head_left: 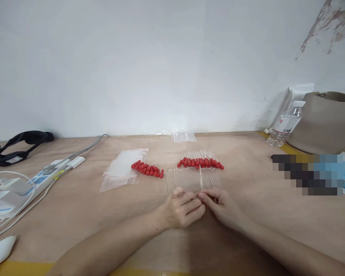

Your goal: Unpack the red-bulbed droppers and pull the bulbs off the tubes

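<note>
My left hand (181,209) and my right hand (220,205) meet at the middle of the wooden table (74,214), fingers curled and pinched together at the near ends of a row of clear glass tubes (189,179). What the fingers pinch is too small to make out. Beyond the tubes lies a row of assembled droppers with red bulbs (201,161). Left of that sits a loose row of red rubber bulbs (147,168). A stack of small clear plastic bags (122,168) lies further left.
A white power strip with cables (40,178) and a black strap (20,145) are at the left. A plastic water bottle (286,123) and a beige bag (329,120) stand at the right by the wall. One more clear bag (184,137) lies at the back.
</note>
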`<state>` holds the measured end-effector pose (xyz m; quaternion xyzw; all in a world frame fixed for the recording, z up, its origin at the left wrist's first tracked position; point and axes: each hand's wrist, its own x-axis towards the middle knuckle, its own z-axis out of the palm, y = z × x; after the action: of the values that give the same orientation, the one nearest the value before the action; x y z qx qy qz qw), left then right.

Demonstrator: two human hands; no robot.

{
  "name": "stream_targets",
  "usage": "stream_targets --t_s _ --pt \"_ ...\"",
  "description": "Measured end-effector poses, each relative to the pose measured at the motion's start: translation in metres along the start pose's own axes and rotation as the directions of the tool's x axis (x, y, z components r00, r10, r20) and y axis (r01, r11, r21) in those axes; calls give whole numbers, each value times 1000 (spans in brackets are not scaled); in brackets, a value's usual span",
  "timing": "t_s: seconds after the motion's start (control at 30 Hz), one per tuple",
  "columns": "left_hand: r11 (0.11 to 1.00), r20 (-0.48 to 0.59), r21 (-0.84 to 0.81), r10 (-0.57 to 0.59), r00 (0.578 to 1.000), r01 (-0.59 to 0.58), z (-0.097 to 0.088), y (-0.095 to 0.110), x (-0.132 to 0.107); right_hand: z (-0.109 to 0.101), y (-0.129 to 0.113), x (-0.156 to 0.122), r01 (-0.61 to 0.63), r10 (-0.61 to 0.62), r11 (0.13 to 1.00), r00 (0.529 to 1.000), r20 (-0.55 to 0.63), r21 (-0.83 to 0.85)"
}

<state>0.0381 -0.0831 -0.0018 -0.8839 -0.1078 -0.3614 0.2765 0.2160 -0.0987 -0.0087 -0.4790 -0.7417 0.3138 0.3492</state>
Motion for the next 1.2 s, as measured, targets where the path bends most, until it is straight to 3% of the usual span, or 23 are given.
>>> stream_targets --t_s 0.17,0.37,0.63,0.77,0.9,1.2 --pt "977 -27 163 -135 991 137 -2 -11 -2 -6 -1 0 92 -95 978 995 -6 -188" --pt "999 111 32 -12 994 8 -9 -17 -2 -7 -16 -6 185 -141 920 979 148 -344" --pt "1000 317 -8 10 949 -7 -20 -7 -15 -3 -17 -8 302 -189 870 935 300 -390" --pt "997 387 0 -67 920 73 -28 0 -15 1 -12 -8 436 -333 729 900 283 -528" --pt "985 422 -41 -132 897 165 -30 3 -15 2 -3 -6 540 -515 566 822 246 -623" --pt "914 516 -177 -230 825 366 -32 6 -11 -1 5 -5 603 -716 292 653 248 -743"
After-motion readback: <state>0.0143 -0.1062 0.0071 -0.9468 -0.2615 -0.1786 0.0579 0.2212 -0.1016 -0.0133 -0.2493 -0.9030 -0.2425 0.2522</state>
